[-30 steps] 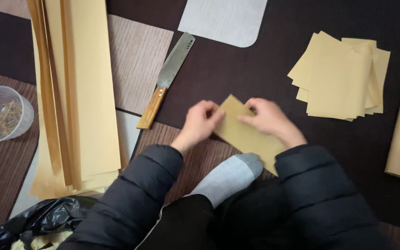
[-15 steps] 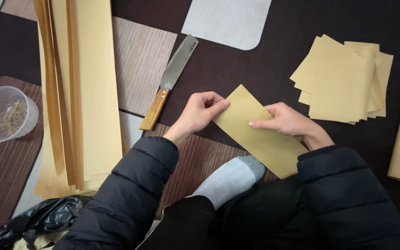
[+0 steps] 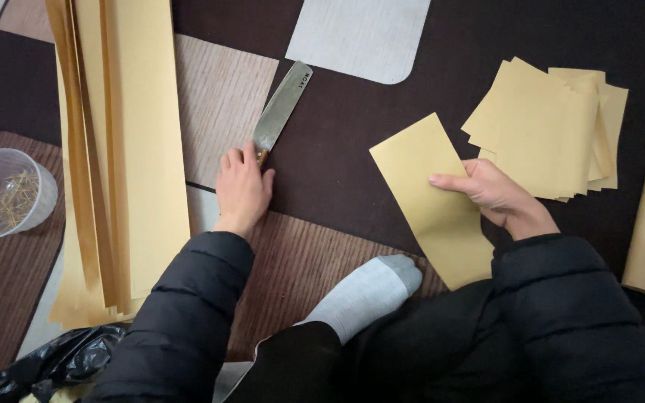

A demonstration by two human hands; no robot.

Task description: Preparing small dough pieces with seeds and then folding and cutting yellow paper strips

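Fingers (image 3: 242, 166) curl over knife handle (image 3: 261, 157) — right hand (image 3: 493, 194) pinches paper (image 3: 433, 200).

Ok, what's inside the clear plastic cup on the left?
The clear cup holds a small tangle of thin golden strands. What exactly they are is too small to tell.

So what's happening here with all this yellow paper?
A person sits on the floor. Their left hand covers the wooden handle of a broad knife, while the right hand holds a folded yellow paper sheet. A pile of cut squares lies to the right, long paper strips to the left.
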